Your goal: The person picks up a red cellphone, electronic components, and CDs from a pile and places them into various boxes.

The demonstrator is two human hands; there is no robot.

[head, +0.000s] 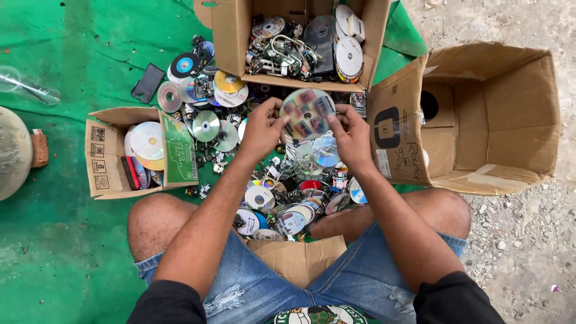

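Both forearms reach forward; the left hand (262, 128) and right hand (351, 135) pinch opposite edges of one disc (307, 113), fingers clamped on its rim.

Held disc (307, 113): glossy plastic (mirror sheen); boxes (489, 114): matt cardboard; ground sheet (72, 240): green cloth.

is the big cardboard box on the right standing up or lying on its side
On its side. The big cardboard box lies with its open mouth facing the camera, so its inner walls show, and it looks nearly empty.
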